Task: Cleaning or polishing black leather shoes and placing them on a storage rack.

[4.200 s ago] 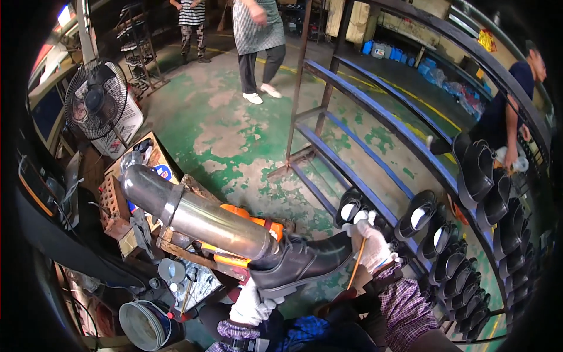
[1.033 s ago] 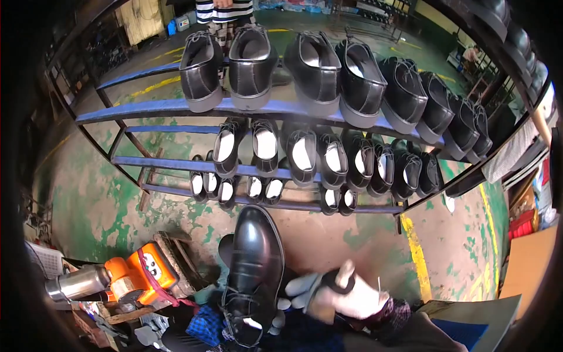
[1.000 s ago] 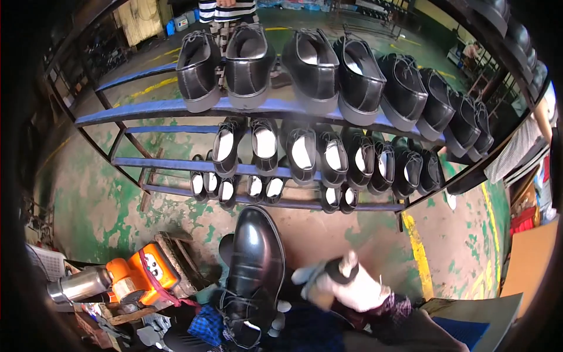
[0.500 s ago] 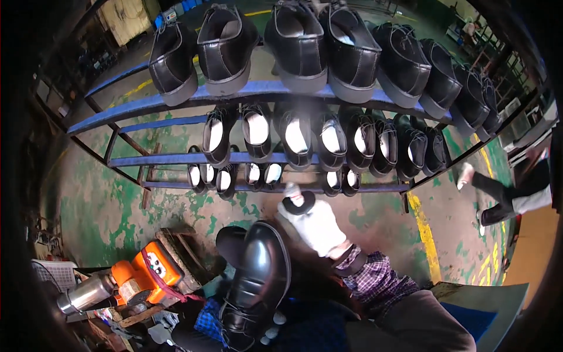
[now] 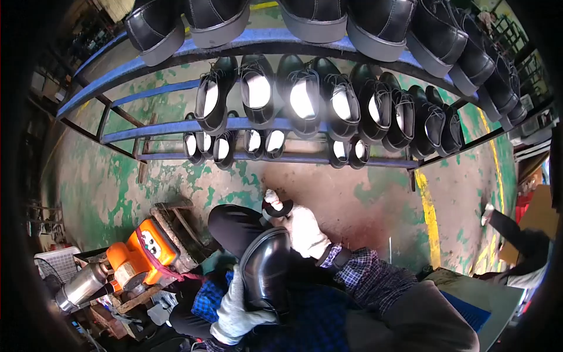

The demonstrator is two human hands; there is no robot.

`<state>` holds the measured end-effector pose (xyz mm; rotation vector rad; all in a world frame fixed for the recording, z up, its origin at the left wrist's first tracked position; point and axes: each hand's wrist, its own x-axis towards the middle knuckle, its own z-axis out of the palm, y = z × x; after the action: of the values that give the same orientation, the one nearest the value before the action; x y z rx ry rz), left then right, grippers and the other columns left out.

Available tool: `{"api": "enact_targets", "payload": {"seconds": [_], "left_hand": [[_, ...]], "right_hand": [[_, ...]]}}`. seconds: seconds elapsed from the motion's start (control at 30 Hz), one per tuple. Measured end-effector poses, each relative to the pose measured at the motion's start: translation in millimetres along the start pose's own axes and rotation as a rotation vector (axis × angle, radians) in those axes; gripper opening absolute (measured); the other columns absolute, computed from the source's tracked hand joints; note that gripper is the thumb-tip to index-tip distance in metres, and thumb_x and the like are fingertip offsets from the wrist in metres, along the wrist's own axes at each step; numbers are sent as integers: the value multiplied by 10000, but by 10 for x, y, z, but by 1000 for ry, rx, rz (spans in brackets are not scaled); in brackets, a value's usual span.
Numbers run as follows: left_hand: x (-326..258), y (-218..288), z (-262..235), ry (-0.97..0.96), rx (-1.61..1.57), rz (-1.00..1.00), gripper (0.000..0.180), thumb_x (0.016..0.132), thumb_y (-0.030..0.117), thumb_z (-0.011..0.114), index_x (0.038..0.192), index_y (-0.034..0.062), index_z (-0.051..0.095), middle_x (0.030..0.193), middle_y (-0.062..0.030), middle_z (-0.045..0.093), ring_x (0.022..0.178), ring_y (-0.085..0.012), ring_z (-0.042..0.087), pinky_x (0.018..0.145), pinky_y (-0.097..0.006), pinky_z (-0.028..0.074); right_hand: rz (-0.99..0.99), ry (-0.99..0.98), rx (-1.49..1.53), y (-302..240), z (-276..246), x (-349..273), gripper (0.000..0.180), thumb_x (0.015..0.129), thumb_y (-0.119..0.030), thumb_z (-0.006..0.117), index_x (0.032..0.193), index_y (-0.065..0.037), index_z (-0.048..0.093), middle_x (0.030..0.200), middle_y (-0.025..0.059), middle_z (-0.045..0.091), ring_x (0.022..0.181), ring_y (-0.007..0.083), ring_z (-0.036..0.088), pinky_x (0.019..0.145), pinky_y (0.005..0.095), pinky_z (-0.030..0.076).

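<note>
A blue metal rack of three shelves fills the upper view, each shelf lined with black lace-up shoes, over a worn green floor. Compared with a second ago, the view has dropped closer to the lap and the rack has slid upward.

Below it, the person sits with a black shoe on the lap, toe pointing toward the rack, roughly where it was half a second ago. The left hand, in a white glove, cups the shoe's left side near the heel, fingers wrapped round it. The right hand, also gloved, was raised toward the rack half a second ago; now it sits just beyond the toe, fingers closed on a small dark curved object too small to identify. The work appears to have returned to the shoe itself.

An orange machine stands at the person's left, with a steel pipe beside it.
</note>
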<state>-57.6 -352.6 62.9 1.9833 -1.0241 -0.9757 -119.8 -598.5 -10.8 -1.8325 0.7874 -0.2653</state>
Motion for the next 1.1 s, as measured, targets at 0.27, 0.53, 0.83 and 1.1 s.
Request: {"api": "enact_targets", "payload": {"seconds": [0.27, 0.53, 0.83, 1.1], "left_hand": [[451, 64, 137, 184, -857, -278, 1084, 672, -201, 567, 1562, 172, 74, 1342, -143, 533, 1053, -238, 616, 879, -331, 524], [467, -292, 98, 168, -1077, -364, 976, 708, -176, 572, 1540, 128, 162, 1322, -135, 538, 1053, -213, 606, 893, -310, 517], [493, -383, 139, 194, -740, -282, 738, 807, -30, 654, 1466, 63, 336, 1172, -115, 635, 976, -193, 637, 831, -286, 527], [599, -333, 220, 259, -1217, -301, 977, 679, -226, 463, 1545, 123, 177, 1449, -161, 435, 1250, -264, 521, 1019, -373, 458]], "right_hand": [[-94, 289, -127, 6, 66, 167, 162, 872, -219, 686, 959, -83, 677, 843, 151, 668, 722, 286, 657, 631, 341, 519], [89, 25, 525, -165, -85, -334, 304, 849, -153, 743, 1126, -70, 651, 838, 47, 689, 774, 86, 640, 740, 265, 524], [-286, 144, 103, -353, 83, 84, 369, 819, -106, 751, 1141, -62, 576, 860, 94, 683, 750, 215, 702, 659, 311, 556], [-380, 71, 21, -421, -1, 242, 474, 822, -19, 730, 1259, -112, 571, 854, 93, 657, 727, 178, 671, 682, 310, 549]]}}
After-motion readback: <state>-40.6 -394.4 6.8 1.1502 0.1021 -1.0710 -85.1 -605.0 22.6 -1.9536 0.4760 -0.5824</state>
